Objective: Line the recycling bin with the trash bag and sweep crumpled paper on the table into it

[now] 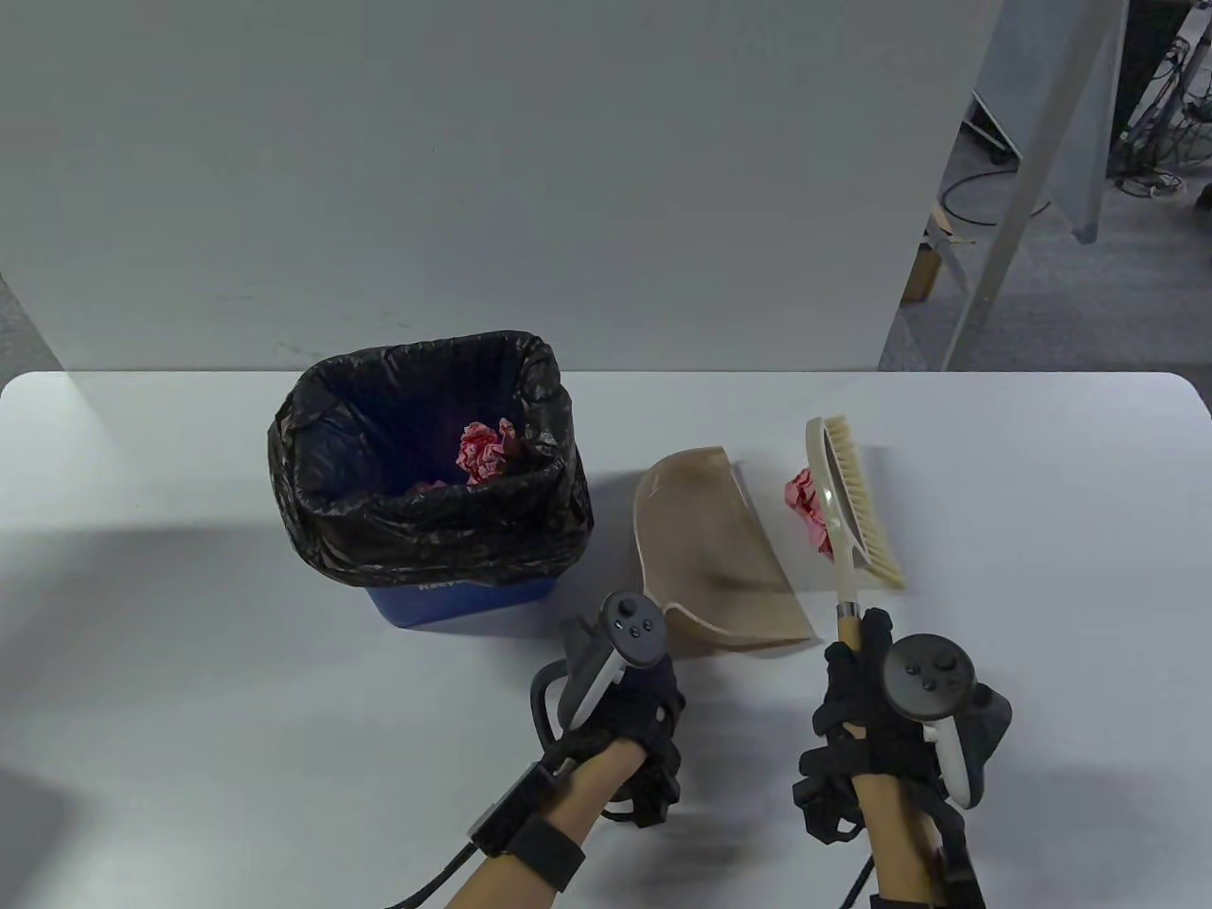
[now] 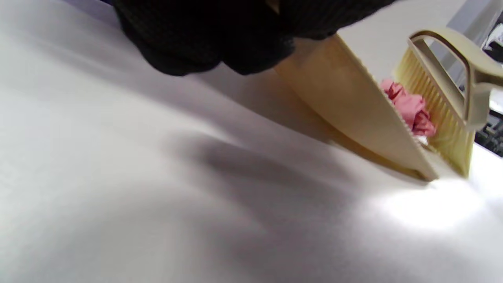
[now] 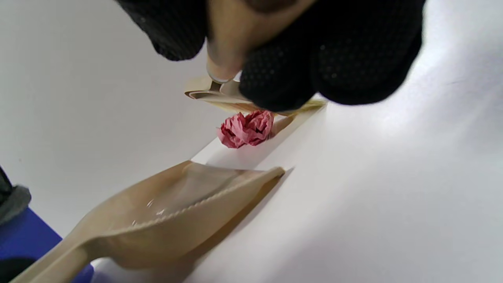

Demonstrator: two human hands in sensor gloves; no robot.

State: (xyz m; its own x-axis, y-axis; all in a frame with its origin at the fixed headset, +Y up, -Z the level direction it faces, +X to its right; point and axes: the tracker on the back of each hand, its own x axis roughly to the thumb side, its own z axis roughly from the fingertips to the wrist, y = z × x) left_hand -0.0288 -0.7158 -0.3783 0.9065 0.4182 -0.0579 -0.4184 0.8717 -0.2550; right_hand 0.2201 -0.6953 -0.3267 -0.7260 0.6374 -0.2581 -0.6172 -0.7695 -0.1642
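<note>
A blue recycling bin point(image 1: 454, 598) lined with a black trash bag point(image 1: 426, 483) stands left of centre, with crumpled pink paper point(image 1: 485, 450) inside. A tan dustpan point(image 1: 710, 549) lies on the table to its right, mouth facing right. My left hand point(image 1: 644, 686) grips the dustpan's handle. One pink paper ball point(image 1: 805, 507) lies between the dustpan's lip and the cream brush point(image 1: 857, 502). My right hand point(image 1: 857, 663) grips the brush's wooden handle point(image 3: 224, 35). The bristles touch the paper ball point(image 2: 408, 110), which sits right by the dustpan point(image 2: 353, 106) edge.
The white table point(image 1: 189, 710) has a rounded far right corner. A grey panel point(image 1: 473, 170) stands behind the table. Metal legs and cables point(image 1: 1150, 142) are on the floor at the far right.
</note>
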